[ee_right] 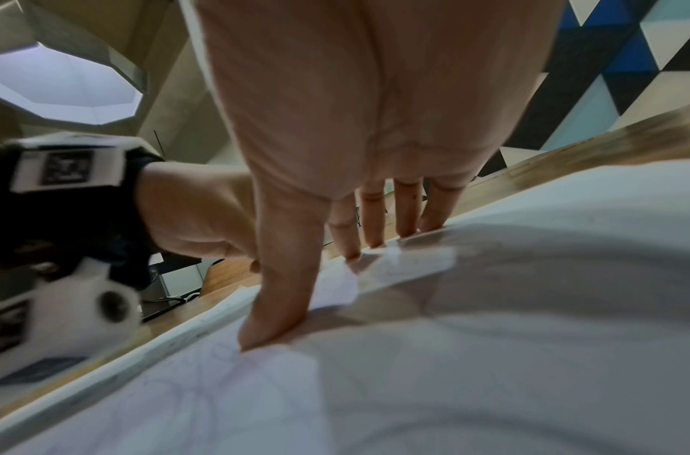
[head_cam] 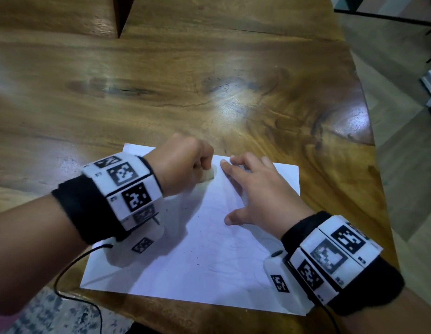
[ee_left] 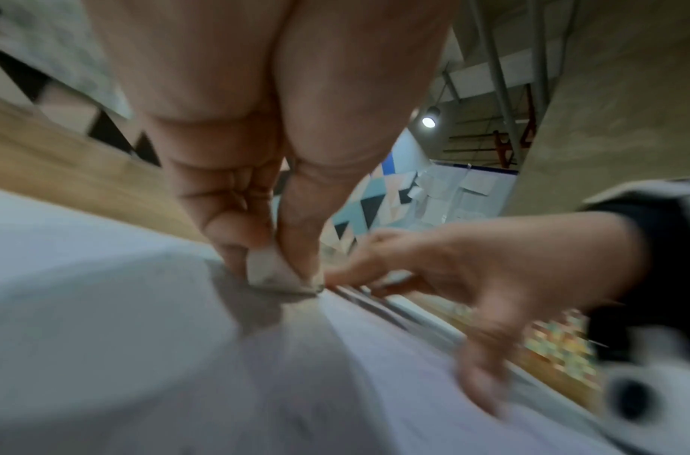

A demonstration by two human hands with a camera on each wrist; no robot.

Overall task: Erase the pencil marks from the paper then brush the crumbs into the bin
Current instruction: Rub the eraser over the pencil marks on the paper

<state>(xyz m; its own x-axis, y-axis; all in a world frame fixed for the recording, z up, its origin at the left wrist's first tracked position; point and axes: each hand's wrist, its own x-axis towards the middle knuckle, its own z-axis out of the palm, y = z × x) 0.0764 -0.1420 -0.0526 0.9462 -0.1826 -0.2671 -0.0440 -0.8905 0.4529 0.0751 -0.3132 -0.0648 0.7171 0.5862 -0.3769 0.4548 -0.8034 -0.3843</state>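
While the left hand (head_cam: 183, 165) pinched the eraser (head_cam: 207, 175) between curled fingers and thumb, its worn end sat down on the paper (head_cam: 209, 249) near the sheet's far edge. The right hand (head_cam: 255, 191) lay spread flat on the same sheet, fingers straight, its fingertips (head_cam: 225, 163) just beside the eraser — pinning the page against the wooden table (head_cam: 185, 80). Faint pencil lines still showed on the near half of the sheet, toward the person, and dark crumbs (head_cam: 185, 208) were scattered below the left wrist. So the remaining marks lay back from the eraser along the paper's length, and the left hand seemed the one placed to reach them. No bin was in view.
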